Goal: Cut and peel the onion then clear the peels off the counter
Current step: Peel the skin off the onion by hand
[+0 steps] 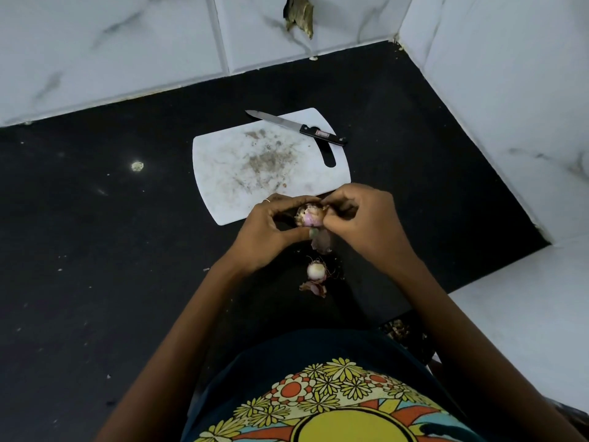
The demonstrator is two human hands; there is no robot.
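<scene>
Holding a small onion (308,215) between them, both hands sit just above the near edge of a white cutting board (271,167). The left hand (271,231) curls around the onion from the left side, with its thumb below and its fingers over the top. A thin ring shows on one finger. The right hand (360,218) pinches the skin on the right side of the onion with its fingertips. The onion looks pale purple, with dry brown skin partly on it. A loose flap of skin (322,242) hangs down just under the hands.

Closer to the person than the hands, a small cut piece of onion (316,270) lies on the black tabletop (95,234). It is white and pink, with thin roots sticking out. Right beside it, a little nearer to the person, lies a bit of dry peel (314,288).

Past the hands, the cutting board lies flat on the tabletop. It has brown crumbs and smudges in its middle. A knife (296,127) with a black handle rests across the far corner of the board, well apart from both hands. Its blade points to the left.

White tiled walls (127,43) stand beyond the board and to the right of the hands.
</scene>
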